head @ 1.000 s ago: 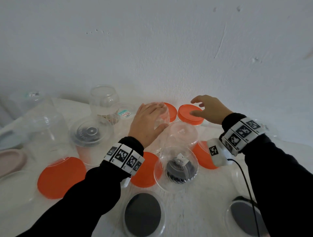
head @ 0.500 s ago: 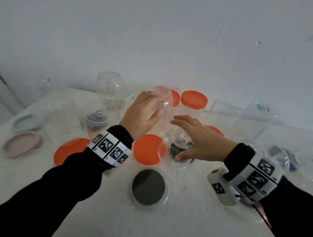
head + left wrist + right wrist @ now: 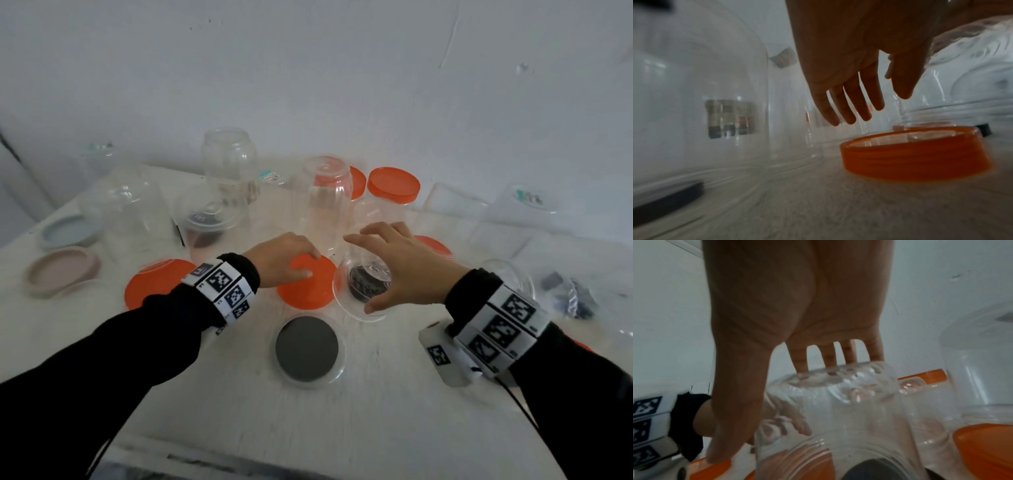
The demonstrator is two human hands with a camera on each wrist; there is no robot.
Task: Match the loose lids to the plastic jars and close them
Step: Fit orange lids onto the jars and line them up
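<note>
A loose orange lid (image 3: 308, 291) (image 3: 914, 155) lies rim-up on the white table. My left hand (image 3: 310, 265) (image 3: 865, 105) hovers just above it with straight fingers and holds nothing. Right of the lid, a small clear jar (image 3: 363, 291) (image 3: 838, 426) stands upside down over a black lid. My right hand (image 3: 363, 270) (image 3: 774, 412) is spread over this jar: the fingertips touch its upturned base and the thumb reaches down its near side. A tall clear jar (image 3: 329, 205) stands upturned just behind both hands.
A jar closed with an orange lid (image 3: 393, 186) stands at the back. A black lid (image 3: 306, 349) lies in front, another orange lid (image 3: 154, 281) to the left. A pink lid (image 3: 61, 270), a grey-blue lid (image 3: 68, 229) and several clear jars crowd the left.
My left hand has let go of the tall upturned jar and dropped to the orange lid. My right hand came back from the far orange lid and now stays over the small jar.
</note>
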